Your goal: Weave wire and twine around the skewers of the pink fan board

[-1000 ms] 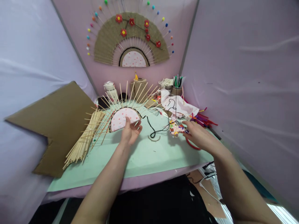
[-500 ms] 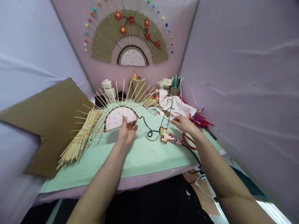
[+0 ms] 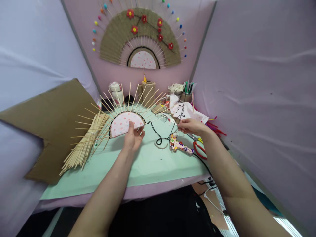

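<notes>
My left hand [image 3: 133, 138] holds a half-round card piece [image 3: 125, 124] by its lower right edge, thumb on top. Pink-spotted white cloth covers it, black cord lines its curved rim, and thin sticks [image 3: 130, 97] fan out from it. From its right end a loose black cord [image 3: 155, 130] trails across the table. My right hand [image 3: 190, 126] is closed in a pinch beside the upright run of this cord; what its fingertips hold is unclear. Below it lies a patterned glue gun [image 3: 181, 147], with red-handled scissors [image 3: 199, 150] to its right, partly behind my arm.
A stick bundle [image 3: 85, 144] and large cardboard [image 3: 54, 128] are at left. A white bottle [image 3: 116, 94], twine spool [image 3: 148, 90], pink cloth [image 3: 189, 110] and pen cup [image 3: 187, 96] stand at the back. A finished fan [image 3: 111, 42] hangs on the wall.
My right hand has moved slightly left, its fingers drawn closer together, and more of the scissors shows. My left hand keeps its hold on the half-round piece. The view has shifted slightly.
</notes>
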Available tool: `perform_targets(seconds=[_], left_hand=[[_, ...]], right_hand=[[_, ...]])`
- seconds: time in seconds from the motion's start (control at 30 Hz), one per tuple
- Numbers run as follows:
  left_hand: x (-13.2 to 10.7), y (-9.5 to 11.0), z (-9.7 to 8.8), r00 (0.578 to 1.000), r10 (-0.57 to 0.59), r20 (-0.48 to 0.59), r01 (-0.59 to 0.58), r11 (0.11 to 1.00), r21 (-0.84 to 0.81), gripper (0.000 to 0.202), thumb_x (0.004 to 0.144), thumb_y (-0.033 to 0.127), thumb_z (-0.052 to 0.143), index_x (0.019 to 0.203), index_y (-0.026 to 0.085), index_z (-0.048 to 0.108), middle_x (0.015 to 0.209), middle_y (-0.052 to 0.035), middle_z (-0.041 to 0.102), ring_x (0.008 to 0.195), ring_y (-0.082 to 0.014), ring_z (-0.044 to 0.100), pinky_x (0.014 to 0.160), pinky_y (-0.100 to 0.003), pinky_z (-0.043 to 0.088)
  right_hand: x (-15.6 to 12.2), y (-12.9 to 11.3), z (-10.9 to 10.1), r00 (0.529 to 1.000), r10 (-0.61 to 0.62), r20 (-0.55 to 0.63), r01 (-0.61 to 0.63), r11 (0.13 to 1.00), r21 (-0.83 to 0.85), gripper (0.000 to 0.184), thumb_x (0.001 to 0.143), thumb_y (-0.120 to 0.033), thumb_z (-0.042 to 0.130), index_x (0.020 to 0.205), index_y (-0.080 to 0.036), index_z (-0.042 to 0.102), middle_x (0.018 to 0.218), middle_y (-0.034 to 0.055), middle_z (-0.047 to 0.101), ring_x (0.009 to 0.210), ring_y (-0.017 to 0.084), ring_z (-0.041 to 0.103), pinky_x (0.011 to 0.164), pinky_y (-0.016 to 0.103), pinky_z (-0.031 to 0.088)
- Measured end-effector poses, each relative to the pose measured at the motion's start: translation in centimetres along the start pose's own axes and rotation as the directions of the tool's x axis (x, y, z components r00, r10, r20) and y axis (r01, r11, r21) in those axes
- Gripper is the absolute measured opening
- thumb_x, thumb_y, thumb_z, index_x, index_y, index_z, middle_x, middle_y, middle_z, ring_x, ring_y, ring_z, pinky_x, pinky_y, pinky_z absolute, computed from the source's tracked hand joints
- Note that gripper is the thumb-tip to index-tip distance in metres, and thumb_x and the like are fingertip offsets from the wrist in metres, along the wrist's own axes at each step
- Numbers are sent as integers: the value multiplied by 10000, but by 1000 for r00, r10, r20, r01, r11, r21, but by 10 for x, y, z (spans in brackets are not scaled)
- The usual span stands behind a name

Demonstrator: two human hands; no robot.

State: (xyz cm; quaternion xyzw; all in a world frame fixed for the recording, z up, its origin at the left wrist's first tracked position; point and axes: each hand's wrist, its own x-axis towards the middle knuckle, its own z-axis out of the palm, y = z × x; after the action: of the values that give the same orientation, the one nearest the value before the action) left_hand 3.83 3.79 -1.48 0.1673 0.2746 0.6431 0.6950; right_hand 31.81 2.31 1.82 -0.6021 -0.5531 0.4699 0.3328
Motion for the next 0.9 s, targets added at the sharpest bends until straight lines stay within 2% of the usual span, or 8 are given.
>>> perform_targets(seconds=[0.1,0.2,0.3,0.37,0.47,0.57,0.73,0.9], left_hand=[[0,1,-1,1000,8,8,-8,1000,-6,394,600,494,782,789,209,587,705,10,642,679,-131,632,611,-240,405],[0,1,-1,1000,8,20,-8,1000,8,395,599,486,786,797,208,587,714,-1,652,685,-138,635,608,-242,404],[-1,0,0,1000,19,23,-20,999,29,376,621,479,775,803,209,588,721,-13,660,693,-141,638,612,-244,407],[-1,-1,0,999,25,28,-26,999,34,377,624,479,773,814,209,591,731,-15,663,693,-137,639,614,-242,409],[0,-1,-1,999,25,29,-26,999,34,394,614,481,778,829,210,590,733,-8,661,696,-134,643,619,-242,414],[0,-1,-2,999,24,24,-24,999,31,392,612,479,779,819,208,587,720,-2,656,697,-134,644,612,-240,415],[-2,0,-1,999,32,19,-33,999,28,396,599,477,788,800,205,581,713,-1,653,680,-132,634,601,-236,411],[-4,0,1,999,25,29,-25,999,26,393,608,482,782,806,202,591,715,-2,647,688,-133,631,606,-239,411]], right_hand=[[10,-11,10,963,-100,-250,76,992,-103,247,819,-296,553,1007,-139,586,1046,146,667,712,145,632,640,257,481],[1,-10,16,881,-203,-428,-62,845,-530,309,838,-269,532,1094,-102,575,1082,207,655,877,240,644,731,317,457],[-29,0,19,915,-204,-349,-138,654,-744,245,861,-272,505,1012,-118,620,957,182,691,916,268,638,750,317,426],[-53,8,22,955,-146,-257,-109,634,-765,259,848,-342,541,998,-147,621,941,145,694,865,247,644,717,296,420],[-78,22,33,991,-62,-117,-50,643,-764,447,731,-456,667,1071,-178,585,1006,121,674,880,252,631,700,287,421],[-86,30,45,997,-32,-76,-41,607,-793,548,654,-365,730,1136,-178,546,1048,130,654,970,287,603,741,302,419],[-97,34,39,995,70,-69,-98,636,-766,571,749,-230,587,1297,-164,441,1122,160,634,1021,292,605,787,334,438],[-135,38,12,999,-34,42,53,780,-623,541,836,-375,498,1350,-223,431,1305,132,543,1085,258,587,911,348,437]])
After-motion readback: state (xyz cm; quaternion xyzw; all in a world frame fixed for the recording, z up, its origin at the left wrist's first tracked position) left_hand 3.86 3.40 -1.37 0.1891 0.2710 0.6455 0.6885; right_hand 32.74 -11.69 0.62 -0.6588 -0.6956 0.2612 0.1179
